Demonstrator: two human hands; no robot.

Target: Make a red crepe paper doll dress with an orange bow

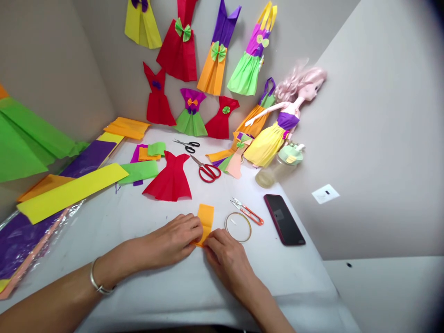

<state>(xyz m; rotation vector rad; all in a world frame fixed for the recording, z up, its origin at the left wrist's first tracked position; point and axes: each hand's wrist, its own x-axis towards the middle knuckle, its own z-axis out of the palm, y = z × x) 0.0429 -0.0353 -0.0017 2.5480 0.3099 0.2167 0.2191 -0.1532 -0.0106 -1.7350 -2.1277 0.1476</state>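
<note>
The left hand [176, 240] and right hand [229, 256] are pinching the near end of an orange paper strip [206, 215] on the worktop [156, 291] with nearly closed fingers, its near edge apparently being folded, its far part lying flat near a cut-out red paper dress [171, 179]

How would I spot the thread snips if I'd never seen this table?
On the white table, find the phone toward the right. Just left of it, beside a thin ring, lie the orange-handled thread snips. Unlike the red-handled scissors and black-handled scissors, they show no round handle loops.
</note>
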